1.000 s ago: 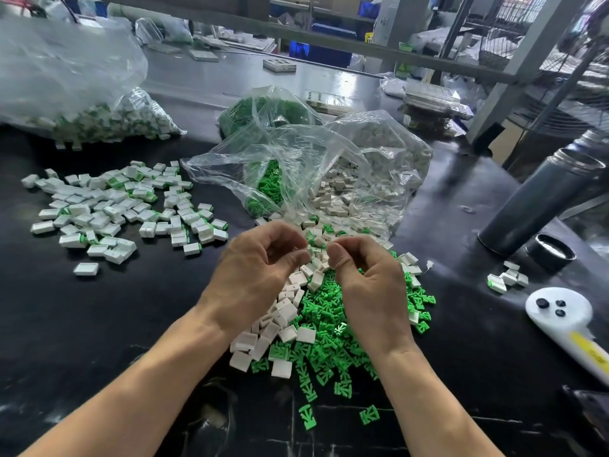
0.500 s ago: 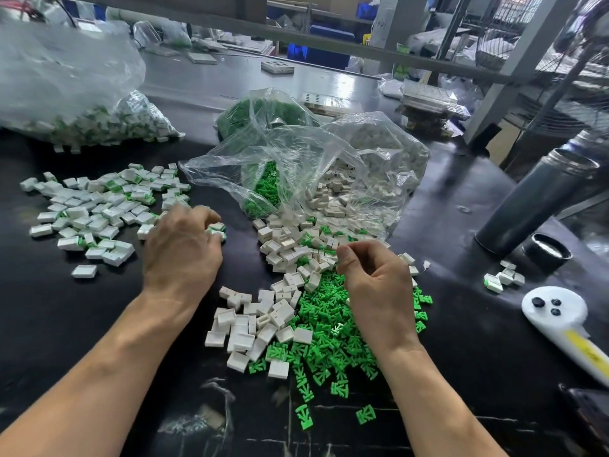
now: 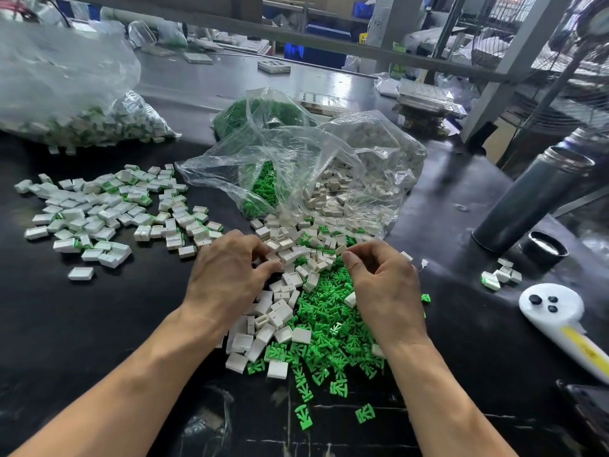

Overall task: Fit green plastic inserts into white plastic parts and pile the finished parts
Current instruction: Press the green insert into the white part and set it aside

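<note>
Since the earlier frame, the left hand (image 3: 230,275) has returned from the finished pile (image 3: 108,209) to the small white rectangular plastic parts (image 3: 280,311), fingers curled onto them; whether one is pinched cannot be told. Right hand (image 3: 385,288) is curled above the flat green plastic inserts (image 3: 333,338), which point every way; its contents are hidden. Behind, clear plastic bags (image 3: 296,166) hold more inserts and parts.

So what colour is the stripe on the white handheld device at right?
Yellow, on the white handheld device, seen in the head view.
</note>
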A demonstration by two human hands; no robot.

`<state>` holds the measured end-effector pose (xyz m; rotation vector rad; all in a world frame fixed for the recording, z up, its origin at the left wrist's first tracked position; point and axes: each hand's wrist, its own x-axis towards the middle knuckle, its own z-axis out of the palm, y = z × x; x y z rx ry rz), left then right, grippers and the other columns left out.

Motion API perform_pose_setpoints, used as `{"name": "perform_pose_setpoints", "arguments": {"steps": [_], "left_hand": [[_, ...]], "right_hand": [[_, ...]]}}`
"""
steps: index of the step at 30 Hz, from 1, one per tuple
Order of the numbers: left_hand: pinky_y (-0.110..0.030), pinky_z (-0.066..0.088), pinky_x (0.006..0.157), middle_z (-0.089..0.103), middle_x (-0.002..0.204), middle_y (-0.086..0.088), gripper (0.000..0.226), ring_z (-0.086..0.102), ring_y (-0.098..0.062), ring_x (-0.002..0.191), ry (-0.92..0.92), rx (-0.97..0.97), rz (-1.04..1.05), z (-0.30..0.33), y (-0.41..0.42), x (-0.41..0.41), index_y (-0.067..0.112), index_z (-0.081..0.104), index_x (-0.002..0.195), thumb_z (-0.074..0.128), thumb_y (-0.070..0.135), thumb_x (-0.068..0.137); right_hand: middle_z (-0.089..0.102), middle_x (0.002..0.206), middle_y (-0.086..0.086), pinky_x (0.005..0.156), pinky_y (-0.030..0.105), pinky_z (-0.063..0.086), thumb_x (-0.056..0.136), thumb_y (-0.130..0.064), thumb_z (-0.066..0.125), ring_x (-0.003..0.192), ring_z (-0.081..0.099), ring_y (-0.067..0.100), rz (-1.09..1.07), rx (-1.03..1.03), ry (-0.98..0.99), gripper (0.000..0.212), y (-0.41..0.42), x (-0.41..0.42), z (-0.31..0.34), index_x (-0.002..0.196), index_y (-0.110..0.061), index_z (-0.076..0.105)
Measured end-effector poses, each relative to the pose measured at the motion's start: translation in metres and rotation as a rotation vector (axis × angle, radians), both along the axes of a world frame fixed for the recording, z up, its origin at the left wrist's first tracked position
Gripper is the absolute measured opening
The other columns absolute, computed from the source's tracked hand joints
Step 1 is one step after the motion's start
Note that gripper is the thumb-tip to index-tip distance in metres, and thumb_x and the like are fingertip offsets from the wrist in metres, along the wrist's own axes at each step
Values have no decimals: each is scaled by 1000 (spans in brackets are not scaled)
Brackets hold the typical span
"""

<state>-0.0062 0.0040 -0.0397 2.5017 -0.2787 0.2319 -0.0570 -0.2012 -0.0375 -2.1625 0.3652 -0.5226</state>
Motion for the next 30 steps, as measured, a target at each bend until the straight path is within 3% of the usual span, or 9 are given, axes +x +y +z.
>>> {"name": "perform_pose_setpoints", "arguments": {"steps": [4,7,13,17,25,30], "left_hand": [[-36,56,89,65,96,10,26,63,-10,86,-13,-29,9,0,0,1,25,71,105,78,43,86],[-19,50,73,67,87,17,18,60,5,75,-15,-101,7,0,0,-1,27,70,103,80,33,88],[-6,44,55,66,81,18,19,62,10,72,22,-237,-39,-1,0,-2,34,63,97,78,24,90],[-5,45,56,65,81,16,16,60,14,77,4,-288,-70,0,-2,-3,32,62,98,75,24,92],[-9,48,60,62,89,15,10,60,3,73,-4,-339,-81,5,-5,-11,30,65,102,71,25,95],[-11,49,63,64,89,15,10,60,6,77,18,-395,-108,9,-8,-17,32,67,103,70,26,95]], "right_hand": [[69,80,-12,76,34,52,92,-40,75,83,64,16,-30,-141,78,12,-5,-2,3,90,-29,76],[62,90,-15,76,28,38,91,-43,75,88,55,12,-35,-241,171,9,-4,-2,4,92,-34,76],[60,106,-10,86,30,42,89,-47,76,101,57,14,-8,-336,282,14,1,0,5,99,-37,73],[58,104,-11,85,28,38,90,-43,77,100,53,13,-16,-360,283,10,3,1,5,91,-35,71],[54,93,-12,82,30,36,92,-37,74,94,48,12,0,-402,229,13,5,1,3,87,-30,65],[54,78,-18,75,28,39,94,-33,73,82,61,15,-13,-312,129,9,6,0,5,92,-29,65]]}}
